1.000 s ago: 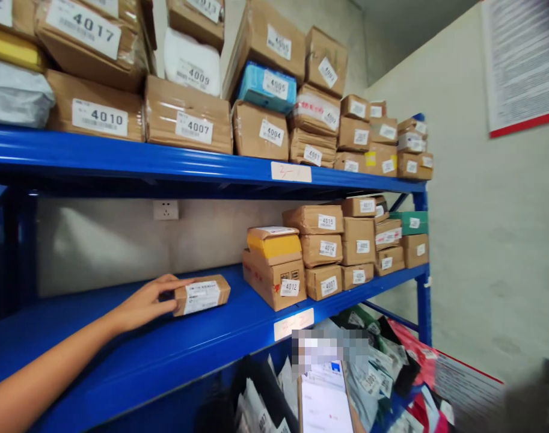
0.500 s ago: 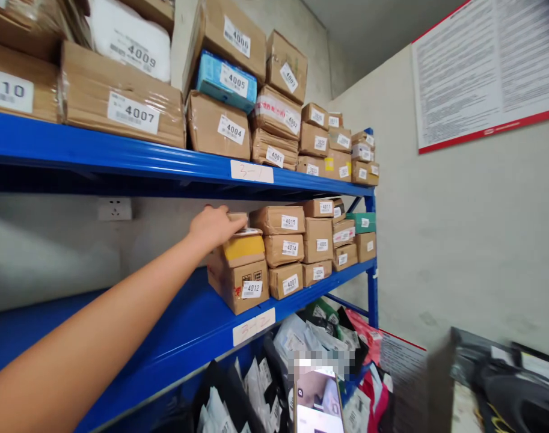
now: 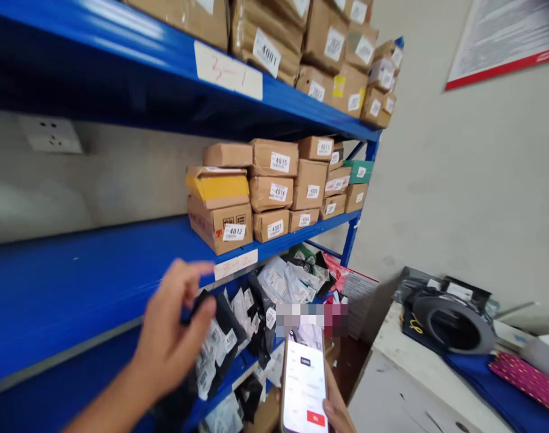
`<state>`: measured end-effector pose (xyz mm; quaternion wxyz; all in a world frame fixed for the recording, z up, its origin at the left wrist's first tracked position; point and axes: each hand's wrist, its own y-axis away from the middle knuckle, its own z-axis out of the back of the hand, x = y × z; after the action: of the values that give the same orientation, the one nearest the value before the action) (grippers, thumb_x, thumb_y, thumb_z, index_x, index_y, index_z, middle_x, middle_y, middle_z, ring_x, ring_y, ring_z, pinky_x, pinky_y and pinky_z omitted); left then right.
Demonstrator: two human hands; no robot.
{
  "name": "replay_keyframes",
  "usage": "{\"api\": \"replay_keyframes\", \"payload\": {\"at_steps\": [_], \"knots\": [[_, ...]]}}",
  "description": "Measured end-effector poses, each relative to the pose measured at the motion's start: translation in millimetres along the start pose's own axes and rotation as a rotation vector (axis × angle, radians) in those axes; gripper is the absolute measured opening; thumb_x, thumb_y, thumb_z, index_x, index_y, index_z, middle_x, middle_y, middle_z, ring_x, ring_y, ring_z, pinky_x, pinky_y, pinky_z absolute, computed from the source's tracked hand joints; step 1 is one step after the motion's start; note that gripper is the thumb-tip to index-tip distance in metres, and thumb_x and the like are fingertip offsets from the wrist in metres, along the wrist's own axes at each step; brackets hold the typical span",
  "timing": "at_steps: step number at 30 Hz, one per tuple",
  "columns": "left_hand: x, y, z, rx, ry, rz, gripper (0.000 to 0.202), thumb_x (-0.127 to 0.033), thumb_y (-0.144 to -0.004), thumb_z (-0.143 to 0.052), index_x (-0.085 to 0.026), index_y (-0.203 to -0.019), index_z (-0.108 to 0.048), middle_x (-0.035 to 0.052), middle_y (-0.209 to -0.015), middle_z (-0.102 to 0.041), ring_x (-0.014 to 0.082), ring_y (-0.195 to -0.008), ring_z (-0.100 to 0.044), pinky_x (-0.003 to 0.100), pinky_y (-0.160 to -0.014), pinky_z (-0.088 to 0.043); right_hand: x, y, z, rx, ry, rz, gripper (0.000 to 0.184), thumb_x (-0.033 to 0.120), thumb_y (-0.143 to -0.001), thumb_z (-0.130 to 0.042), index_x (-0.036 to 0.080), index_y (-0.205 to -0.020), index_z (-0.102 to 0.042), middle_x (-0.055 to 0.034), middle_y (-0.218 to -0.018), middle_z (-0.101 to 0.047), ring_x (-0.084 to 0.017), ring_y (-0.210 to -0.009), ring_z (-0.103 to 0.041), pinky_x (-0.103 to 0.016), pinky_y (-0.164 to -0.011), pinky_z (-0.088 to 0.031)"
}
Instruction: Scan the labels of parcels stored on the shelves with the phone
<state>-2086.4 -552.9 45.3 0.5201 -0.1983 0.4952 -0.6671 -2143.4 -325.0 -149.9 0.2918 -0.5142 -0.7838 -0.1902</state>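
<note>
My left hand (image 3: 168, 334) hangs in front of the blue shelf with nothing in it, index finger and thumb spread apart. It is slightly blurred. In my right hand (image 3: 338, 406) is a smartphone (image 3: 303, 379), held upright with a lit screen showing a red button at the bottom; its top is pixelated. Beyond the left hand, on the middle shelf, a cardboard box labelled 4012 (image 3: 220, 225) carries a yellow-and-brown box (image 3: 220, 187). A small plain carton (image 3: 228, 154) lies on top of that. Beside them stand boxes labelled 4015 (image 3: 274, 157) and 4014 (image 3: 273, 193).
The blue middle shelf (image 3: 85, 270) runs left under the upper shelf (image 3: 121, 42), which bears more boxes. Bagged parcels (image 3: 283, 279) fill the lower shelf. At right, a white table (image 3: 400, 367) holds a dark grey ring-shaped object (image 3: 459, 322) and cloth.
My left hand has let go of the small carton atop the stack and come down toward me. The view has tilted down, and the phone screen shows a different page.
</note>
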Motion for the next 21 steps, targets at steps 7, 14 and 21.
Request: {"api": "replay_keyframes", "payload": {"at_steps": [7, 14, 21], "knots": [[69, 207, -37.9, 0.417, 0.288, 1.150, 0.042, -0.060, -0.071, -0.049, -0.021, -0.077, -0.062, 0.0053, -0.079, -0.061, 0.0241, -0.082, -0.057, 0.038, -0.082, -0.045, -50, 21, -5, -0.051, 0.003, -0.185, 0.058, 0.037, -0.058, -0.082, 0.030, -0.112, -0.062, -0.0055, -0.106, -0.073, -0.029, -0.087, -0.070, -0.038, -0.072, -0.054], [25, 234, -36.3, 0.427, 1.199, 1.701, 0.075, -0.075, -0.064, -0.057, -0.026, -0.120, -0.056, 0.0084, -0.102, -0.066, 0.0282, -0.096, -0.061, 0.039, -0.074, -0.050, -115, 30, -35, -0.033, 0.050, -0.292, 0.068, 0.021, -0.048, -0.079, 0.022, -0.112, -0.057, -0.0066, -0.084, -0.077, -0.026, -0.070, -0.068, -0.035, -0.063, -0.049], [-15, 225, -29.1, 0.158, 1.407, 1.724, 0.064, -0.053, -0.075, -0.066, -0.020, -0.127, -0.051, 0.0074, -0.115, -0.066, 0.0235, -0.107, -0.061, 0.029, -0.086, -0.047, -133, 51, -48, -0.136, 0.149, -0.350, 0.056, 0.032, -0.058, -0.075, 0.021, -0.109, -0.054, -0.0043, -0.086, -0.077, -0.024, -0.069, -0.068, -0.033, -0.064, -0.049]]}}
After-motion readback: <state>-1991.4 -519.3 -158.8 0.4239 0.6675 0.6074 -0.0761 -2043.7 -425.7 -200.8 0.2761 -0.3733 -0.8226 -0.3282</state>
